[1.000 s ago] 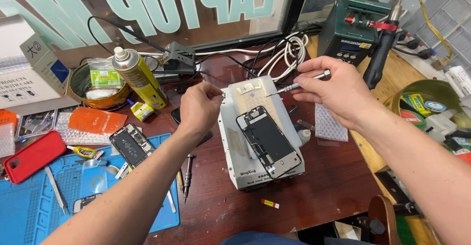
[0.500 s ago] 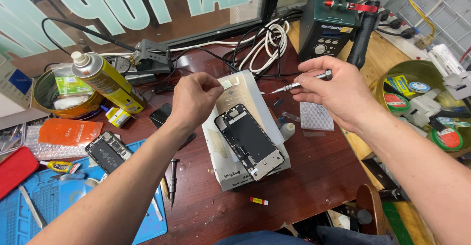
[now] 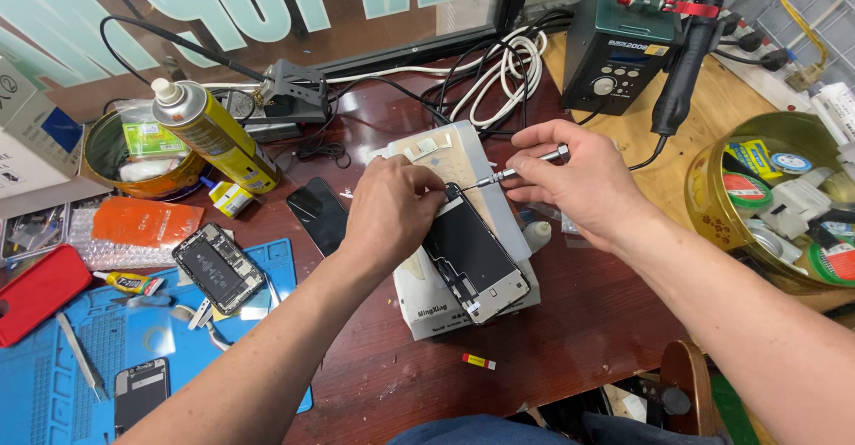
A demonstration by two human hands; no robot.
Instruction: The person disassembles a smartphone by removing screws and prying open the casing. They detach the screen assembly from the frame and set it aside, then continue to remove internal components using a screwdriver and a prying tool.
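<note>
Head-camera view, looking down on a dark red-brown workbench (image 3: 570, 338). A person's left hand (image 3: 392, 213) rests curled on the upper end of an opened phone (image 3: 472, 262), fingers pressed down to pin it; whether anything is pinched beneath them cannot be told. The phone lies tilted on a white block-shaped box (image 3: 427, 307) at the bench's middle. The right hand (image 3: 583, 182) pinches a slim metal screwdriver (image 3: 521, 167) between thumb and fingertips, its tip meeting the phone's top edge just beside the left hand's fingers.

Judged from this, the work goes best with the driver kept in line with its screw, light downward pressure, and the left hand holding the phone from sliding off the box.

Room is tight. Behind lie white and black cables (image 3: 499, 66) and a green soldering station (image 3: 628, 31). To the right, near the forearm, stands a brass-coloured bowl (image 3: 712, 213) of tape rolls. To the left lie a black phone screen (image 3: 318, 213), a yellow spray can (image 3: 209, 133) and a blue mat (image 3: 89, 338) with another opened phone (image 3: 216, 267). Bare wood shows in front of the box.
</note>
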